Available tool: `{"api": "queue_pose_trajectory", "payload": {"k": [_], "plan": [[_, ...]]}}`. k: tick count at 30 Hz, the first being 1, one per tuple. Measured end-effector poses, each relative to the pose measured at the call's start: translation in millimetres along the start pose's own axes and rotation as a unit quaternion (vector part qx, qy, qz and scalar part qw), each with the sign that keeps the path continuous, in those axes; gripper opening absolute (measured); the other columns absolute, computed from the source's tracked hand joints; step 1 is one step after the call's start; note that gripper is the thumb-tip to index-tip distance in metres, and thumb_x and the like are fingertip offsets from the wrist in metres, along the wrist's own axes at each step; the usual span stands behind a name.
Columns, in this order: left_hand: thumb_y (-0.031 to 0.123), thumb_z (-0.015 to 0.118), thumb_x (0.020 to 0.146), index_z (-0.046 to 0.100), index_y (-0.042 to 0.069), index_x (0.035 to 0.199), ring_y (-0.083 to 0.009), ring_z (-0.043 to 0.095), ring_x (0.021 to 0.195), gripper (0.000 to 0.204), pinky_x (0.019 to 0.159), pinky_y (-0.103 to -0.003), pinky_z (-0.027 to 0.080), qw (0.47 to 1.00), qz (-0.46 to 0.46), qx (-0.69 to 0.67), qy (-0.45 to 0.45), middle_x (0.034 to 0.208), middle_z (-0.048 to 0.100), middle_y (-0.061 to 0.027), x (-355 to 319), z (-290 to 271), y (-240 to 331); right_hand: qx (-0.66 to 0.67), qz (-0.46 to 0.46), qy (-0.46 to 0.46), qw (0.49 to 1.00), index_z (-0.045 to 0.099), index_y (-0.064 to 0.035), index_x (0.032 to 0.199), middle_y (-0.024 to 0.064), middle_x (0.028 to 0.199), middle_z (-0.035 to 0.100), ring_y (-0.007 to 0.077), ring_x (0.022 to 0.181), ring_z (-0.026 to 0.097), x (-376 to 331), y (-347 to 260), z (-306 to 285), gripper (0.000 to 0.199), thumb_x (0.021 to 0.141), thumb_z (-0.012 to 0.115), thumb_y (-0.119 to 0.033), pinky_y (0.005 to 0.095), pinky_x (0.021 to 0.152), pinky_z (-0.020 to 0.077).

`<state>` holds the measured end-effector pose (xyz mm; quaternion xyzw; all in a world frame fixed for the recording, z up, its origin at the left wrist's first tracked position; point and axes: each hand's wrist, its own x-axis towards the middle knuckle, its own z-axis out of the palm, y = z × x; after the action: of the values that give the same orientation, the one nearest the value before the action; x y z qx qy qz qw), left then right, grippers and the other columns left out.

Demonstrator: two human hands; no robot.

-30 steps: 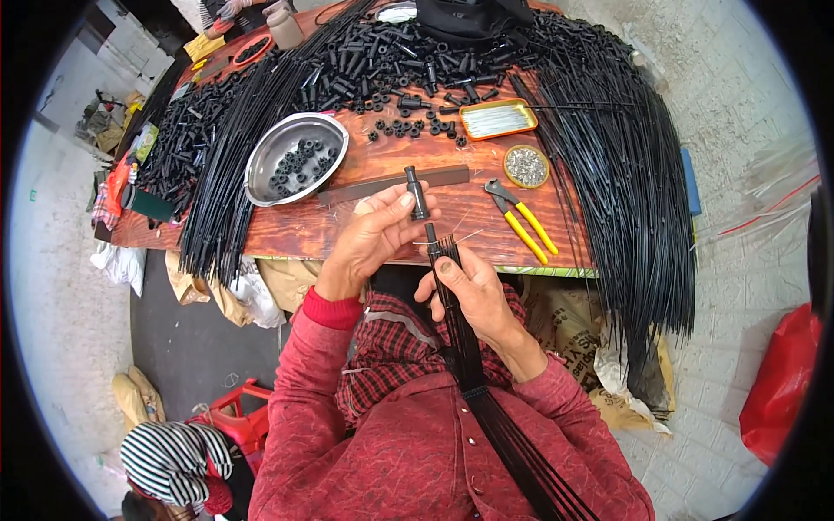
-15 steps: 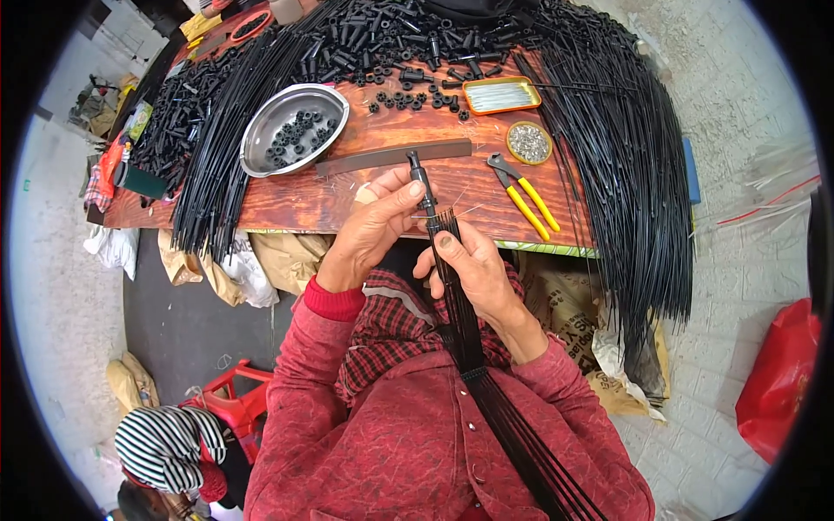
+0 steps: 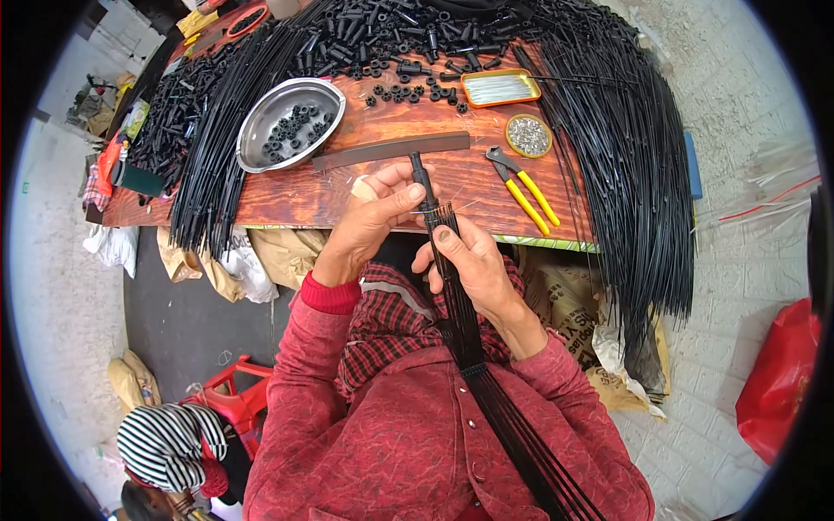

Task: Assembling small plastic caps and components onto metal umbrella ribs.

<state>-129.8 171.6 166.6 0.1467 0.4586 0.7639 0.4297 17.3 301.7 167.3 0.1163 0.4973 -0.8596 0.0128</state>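
While the wooden table [image 3: 347,187] is carrying nearly all the stock, its contents are lying in an order that keeps each kind within arm's reach: long black rods [image 3: 625,156] are draping over the right edge and hanging well below it, presumably so their length does not crowd the working area, and a second sheaf of black rods [image 3: 208,174] is spilling over the left edge in the same way. Heaped black plastic sleeves [image 3: 391,30] are filling the far side. Nearer, a round metal bowl [image 3: 282,139] is holding small black caps, a flat dark bar [image 3: 391,149] is lying just beside the bowl, and yellow-handled pliers [image 3: 519,184] are resting to the right, close to a small round tin of metal pieces [image 3: 527,135] and an orange-rimmed tray [image 3: 499,87]. At the near edge, the bundle of thin black rods [image 3: 465,321] is running up from the person's lap across the red jacket to the table edge, probably so the lap can bear its weight. The right hand [image 3: 473,265] is closing its fingers around the bundle just below its fanned tips, holding them together. The left hand [image 3: 369,221] is pinching a black sleeve [image 3: 423,178] at the bundle's upper end between thumb and fingers, upright over the table edge, seemingly to line it up with the rod tips.
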Motion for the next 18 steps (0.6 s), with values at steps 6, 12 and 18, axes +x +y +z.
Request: {"api": "queue_pose_trajectory", "payload": {"k": [6, 12, 18], "plan": [[0.011, 0.073, 0.092, 0.061, 0.002, 0.123, -0.0140, 0.069, 0.095, 0.034, 0.081, -0.028, 0.058, 0.999, 0.022, 0.040, 0.009, 0.104, 0.070, -0.0064, -1.8, 5.1, 5.6, 0.005, 0.003, -0.005, 1.000, 0.054, -0.0012, 0.125, 0.0107, 0.082, 0.069, 0.0101, 0.055, 0.060, -0.4, 0.6, 0.4, 0.040, 0.106, 0.051, -0.036, 0.0201, 0.051, 0.0471], [0.011, 0.074, 0.091, 0.062, 0.004, 0.117, -0.0110, 0.068, 0.085, 0.029, 0.072, -0.025, 0.056, 0.998, 0.027, 0.057, 0.012, 0.099, 0.070, -0.0044, 0.6, 1.9, 1.9, 0.016, 0.007, -0.007, 1.000, 0.054, -0.0010, 0.127, 0.0107, 0.083, 0.069, 0.0098, 0.056, 0.060, -0.3, 2.2, 0.3, 0.041, 0.106, 0.052, -0.036, 0.0202, 0.051, 0.0475], [0.011, 0.076, 0.089, 0.061, 0.005, 0.116, -0.0109, 0.067, 0.085, 0.031, 0.068, -0.023, 0.056, 0.996, 0.060, 0.058, -0.018, 0.098, 0.070, -0.0042, 2.8, -0.4, 2.1, 0.016, 0.012, -0.004, 1.000, 0.054, -0.0010, 0.127, 0.0111, 0.083, 0.069, 0.0100, 0.056, 0.060, -0.4, 2.1, -0.4, 0.041, 0.106, 0.052, -0.036, 0.0199, 0.051, 0.0471]]}}
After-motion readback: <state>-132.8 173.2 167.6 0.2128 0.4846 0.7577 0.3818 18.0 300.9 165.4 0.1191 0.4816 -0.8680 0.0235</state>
